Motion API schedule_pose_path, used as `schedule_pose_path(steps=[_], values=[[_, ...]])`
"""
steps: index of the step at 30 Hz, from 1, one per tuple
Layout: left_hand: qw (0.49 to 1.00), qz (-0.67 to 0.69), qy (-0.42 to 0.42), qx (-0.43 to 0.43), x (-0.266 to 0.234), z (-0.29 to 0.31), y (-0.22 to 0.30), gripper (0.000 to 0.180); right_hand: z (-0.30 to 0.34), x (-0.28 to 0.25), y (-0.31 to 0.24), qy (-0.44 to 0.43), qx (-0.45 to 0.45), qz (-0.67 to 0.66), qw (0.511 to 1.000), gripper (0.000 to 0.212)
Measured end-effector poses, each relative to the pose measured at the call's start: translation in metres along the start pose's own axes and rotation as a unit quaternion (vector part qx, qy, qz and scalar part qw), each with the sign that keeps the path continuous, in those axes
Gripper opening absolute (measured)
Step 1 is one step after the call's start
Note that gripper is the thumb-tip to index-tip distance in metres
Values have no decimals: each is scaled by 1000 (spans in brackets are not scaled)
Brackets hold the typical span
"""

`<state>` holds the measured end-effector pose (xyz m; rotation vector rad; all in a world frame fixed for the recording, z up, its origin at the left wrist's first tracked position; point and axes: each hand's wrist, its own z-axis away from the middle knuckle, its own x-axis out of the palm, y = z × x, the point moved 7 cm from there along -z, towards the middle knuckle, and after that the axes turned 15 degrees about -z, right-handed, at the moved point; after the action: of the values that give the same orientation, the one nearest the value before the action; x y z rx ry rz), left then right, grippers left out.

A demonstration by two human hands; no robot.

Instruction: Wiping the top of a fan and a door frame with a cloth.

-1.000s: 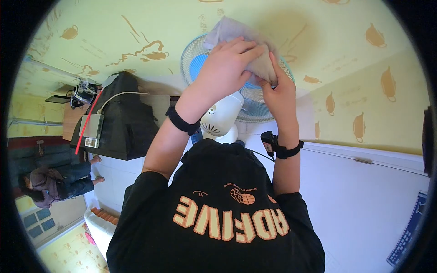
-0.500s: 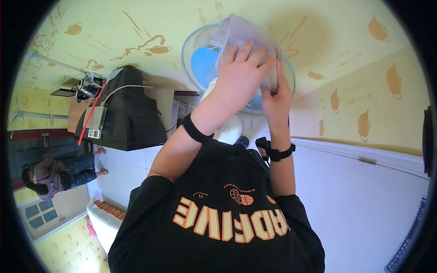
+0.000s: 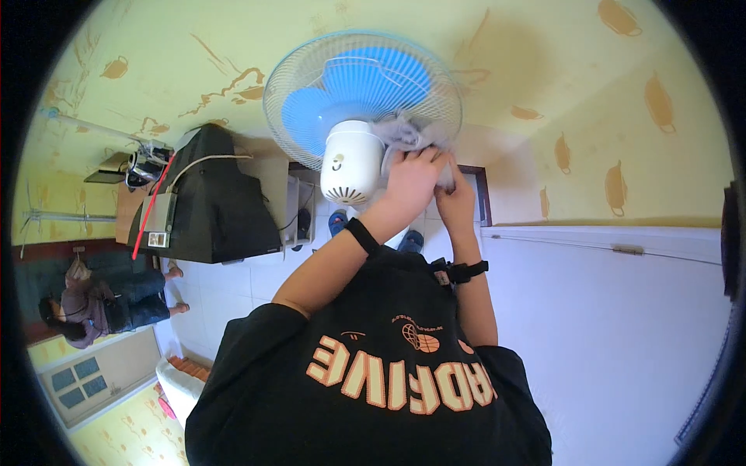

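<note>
Two hands, the left hand and right hand, press clenched fingers around a grey cloth against the white-caged fan with blue blades.

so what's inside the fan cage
Inside the wire fan cage are blue blades. The white motor housing covers their hub, and the grey cloth held by both hands hides the cage's lower right part.

The person wears a black short-sleeved T-shirt with orange-outlined block lettering and a small round emblem. A black band circles the left wrist, a black strap the right.
</note>
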<state>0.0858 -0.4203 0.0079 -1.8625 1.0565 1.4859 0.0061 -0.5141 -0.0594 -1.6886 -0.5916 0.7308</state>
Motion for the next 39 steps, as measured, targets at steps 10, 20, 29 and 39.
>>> schedule_pose_path(steps=[10,20,29,39], values=[[983,168,-60,-32,74,31,-1,58,24,-15,57,-36,91,104,990,70],[969,237,-18,-62,76,44,-24,58,13,3,43,-111,78,158,978,66],[958,262,64,-97,-26,20,-15,56,-3,-24,-71,-47,-4,67,997,60],[964,216,148,-43,-186,40,-47,61,2,-9,-194,-73,-98,-92,988,64]])
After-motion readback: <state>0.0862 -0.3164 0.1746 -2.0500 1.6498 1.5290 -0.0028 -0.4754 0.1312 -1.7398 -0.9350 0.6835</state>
